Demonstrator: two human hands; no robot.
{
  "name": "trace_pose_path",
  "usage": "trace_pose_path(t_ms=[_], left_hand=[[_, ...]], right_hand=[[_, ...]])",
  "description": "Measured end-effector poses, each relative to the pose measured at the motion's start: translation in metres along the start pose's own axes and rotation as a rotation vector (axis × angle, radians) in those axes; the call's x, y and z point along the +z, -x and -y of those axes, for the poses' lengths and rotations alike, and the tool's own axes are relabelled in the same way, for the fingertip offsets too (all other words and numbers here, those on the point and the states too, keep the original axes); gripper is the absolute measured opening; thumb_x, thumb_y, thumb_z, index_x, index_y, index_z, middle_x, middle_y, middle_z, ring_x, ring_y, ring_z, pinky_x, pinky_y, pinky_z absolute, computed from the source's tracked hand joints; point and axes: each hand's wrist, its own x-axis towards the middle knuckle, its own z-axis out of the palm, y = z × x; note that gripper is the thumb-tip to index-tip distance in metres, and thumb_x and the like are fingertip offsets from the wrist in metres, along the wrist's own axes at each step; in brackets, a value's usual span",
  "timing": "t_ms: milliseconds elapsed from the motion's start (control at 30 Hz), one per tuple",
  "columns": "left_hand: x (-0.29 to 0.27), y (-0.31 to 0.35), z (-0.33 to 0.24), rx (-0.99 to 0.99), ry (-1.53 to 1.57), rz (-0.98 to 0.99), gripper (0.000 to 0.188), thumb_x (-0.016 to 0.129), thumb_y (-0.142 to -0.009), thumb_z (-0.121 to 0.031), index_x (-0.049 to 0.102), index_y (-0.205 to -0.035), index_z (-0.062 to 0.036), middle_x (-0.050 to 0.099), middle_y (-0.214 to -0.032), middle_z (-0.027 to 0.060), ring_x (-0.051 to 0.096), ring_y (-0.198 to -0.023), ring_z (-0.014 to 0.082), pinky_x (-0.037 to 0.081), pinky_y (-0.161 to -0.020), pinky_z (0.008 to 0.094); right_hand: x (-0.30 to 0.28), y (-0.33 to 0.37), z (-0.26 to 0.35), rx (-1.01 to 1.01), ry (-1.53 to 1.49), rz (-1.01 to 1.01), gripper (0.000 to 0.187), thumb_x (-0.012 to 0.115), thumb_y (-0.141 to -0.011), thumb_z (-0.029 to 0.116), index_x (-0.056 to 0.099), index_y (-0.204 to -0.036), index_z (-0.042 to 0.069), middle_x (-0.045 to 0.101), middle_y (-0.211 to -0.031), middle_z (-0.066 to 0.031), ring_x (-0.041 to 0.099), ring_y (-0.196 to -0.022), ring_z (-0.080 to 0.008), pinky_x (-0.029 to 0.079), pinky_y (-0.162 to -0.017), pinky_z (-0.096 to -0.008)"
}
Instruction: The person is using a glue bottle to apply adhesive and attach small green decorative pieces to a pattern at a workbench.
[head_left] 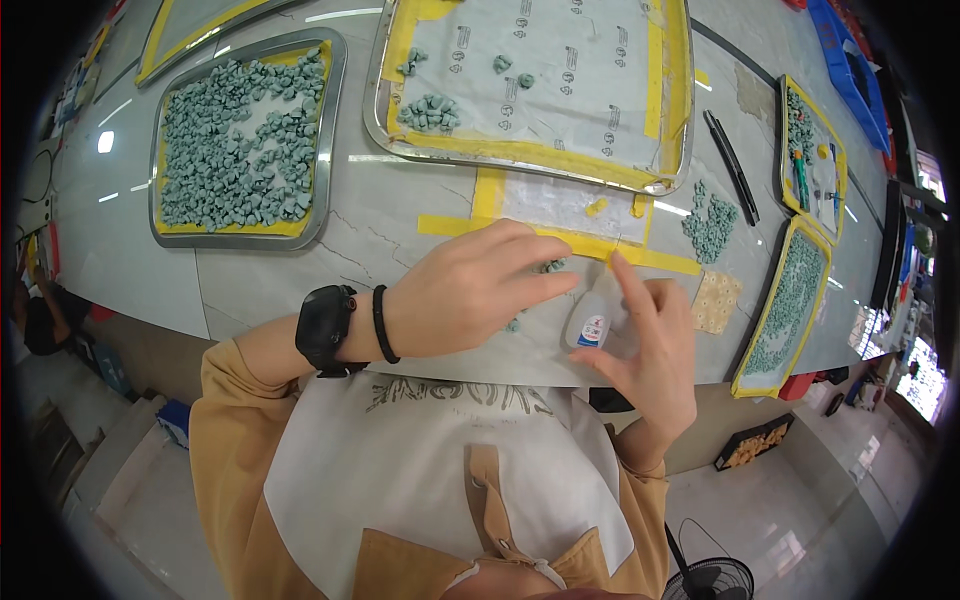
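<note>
My left hand (468, 292) is over the near edge of the table, fingers curved to the right and thumb hidden. A small grey-green piece (552, 266) shows between its fingers, seemingly pinched there; its exact shape is too small to tell. Another grey-green piece (513, 326) lies on the table just below this hand. In my right hand (655, 345) a small white plastic bottle (592, 318) with a narrow top is held between thumb and index finger, the thumb at its base and the index finger by its tip. The bottle tilts slightly to the right.
A metal tray (333, 150) heaped with grey-green pieces stands left. Ahead lies a larger paper-lined tray (520, 163); before it, a yellow-taped sheet (530, 205). Rightward are loose pieces (710, 222), black pens (733, 165), a beige patterned square (717, 302) and a yellow-edged tray (785, 310).
</note>
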Motion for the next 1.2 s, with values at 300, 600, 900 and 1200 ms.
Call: trace_pose_path(t_ms=[300, 600, 900, 1200], left_hand=[[0.015, -0.012, 0.014, 0.114, -0.141, 0.166, 0.027, 0.062, -0.07, -0.006, 0.061, -0.096, -0.0019, 0.056, -0.091, 0.0066, 0.056, -0.083, 0.023, 0.048, -0.07, 0.0319], [-0.026, -0.001, 0.0, -0.649, 1.175, 0.014, 0.017, 0.055, -0.086, -0.001, 0.06, -0.102, 0.0007, 0.059, -0.1, 0.006, 0.06, -0.091, 0.0171, 0.052, -0.076, 0.0277], [-0.026, 0.014, 0.007, -0.729, 1.34, -0.161, 0.032, 0.054, -0.09, -0.004, 0.054, -0.121, 0.003, 0.061, -0.113, 0.0125, 0.062, -0.095, 0.0153, 0.051, -0.087, 0.0292], [-0.023, 0.021, 0.005, -0.782, 1.315, -0.153, 0.027, 0.055, -0.087, 0.003, 0.056, -0.114, 0.006, 0.063, -0.108, 0.0165, 0.064, -0.094, 0.019, 0.053, -0.085, 0.0317]], right_hand=[[0.019, -0.008, 0.012, -0.143, -0.118, 0.004, 0.058, 0.082, -0.055, 0.026, 0.059, -0.105, 0.005, 0.048, -0.083, -0.0093, 0.049, -0.076, -0.0274, 0.041, -0.067, -0.0359], [0.02, 0.0, 0.017, -0.206, -0.565, -0.393, 0.069, 0.087, -0.053, 0.024, 0.048, -0.108, 0.012, 0.045, -0.087, -0.0078, 0.045, -0.081, -0.0223, 0.041, -0.067, -0.0347], [0.052, -0.027, 0.035, -0.408, -1.381, -0.459, 0.062, 0.058, -0.082, 0.061, 0.042, -0.111, 0.009, 0.054, -0.08, -0.0113, 0.054, -0.074, -0.0249, 0.046, -0.064, -0.035], [0.047, -0.024, 0.036, -0.239, -1.019, -0.266, 0.064, 0.043, -0.088, 0.063, 0.053, -0.106, 0.003, 0.06, -0.096, -0.0272, 0.059, -0.102, -0.0432, 0.055, -0.077, -0.0459]])
